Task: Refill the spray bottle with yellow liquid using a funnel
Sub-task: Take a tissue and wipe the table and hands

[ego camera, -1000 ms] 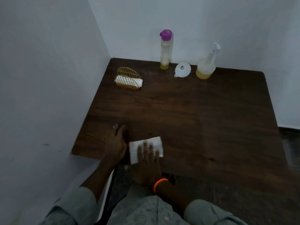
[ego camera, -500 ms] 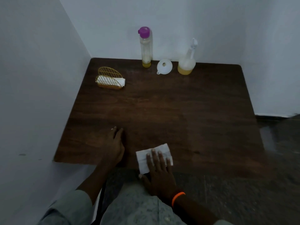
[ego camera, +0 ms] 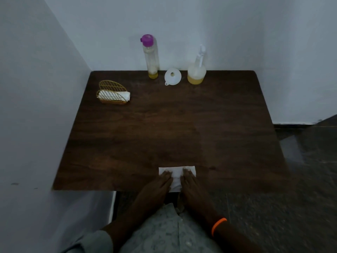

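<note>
At the back of the dark wooden table (ego camera: 173, 125) stands a clear spray bottle (ego camera: 197, 70) with a white trigger head and some yellow liquid in its base. To its left lies a white funnel (ego camera: 172, 76), and further left a tall clear bottle (ego camera: 151, 57) with a purple cap and a little yellow liquid at the bottom. A white paper napkin (ego camera: 176, 177) lies at the table's front edge. My left hand (ego camera: 158, 185) and my right hand (ego camera: 191, 187) both rest flat on it with straight fingers, side by side.
A gold wire napkin holder (ego camera: 111, 94) with white napkins stands at the back left of the table. White walls close in the left and back sides. Dark floor lies to the right and in front.
My left hand has moved right from the bare table onto the napkin, beside my right hand. The view has shifted so the napkin now sits more central.
</note>
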